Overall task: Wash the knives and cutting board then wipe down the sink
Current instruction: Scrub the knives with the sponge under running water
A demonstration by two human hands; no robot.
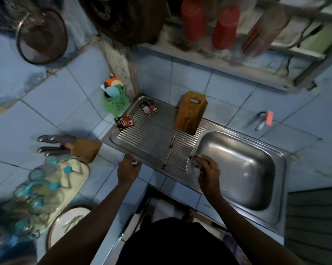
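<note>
While right hand wipes: grips scrubber at sink rim.
Left hand: pinches small white item.
Knife: between hands on drainboard, long axis running away from person, nearer right.
Cutting board: upright, behind.

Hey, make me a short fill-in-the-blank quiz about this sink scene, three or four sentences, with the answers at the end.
1. The wooden cutting board stands leaning against the ____.
2. A single knife lies on the ribbed ____.
3. The right hand presses a scrubber at the edge of the ____.
4. Beside the knife block, the left hand pinches something small and ____.

Answers: wall; drainboard; basin; white
</note>
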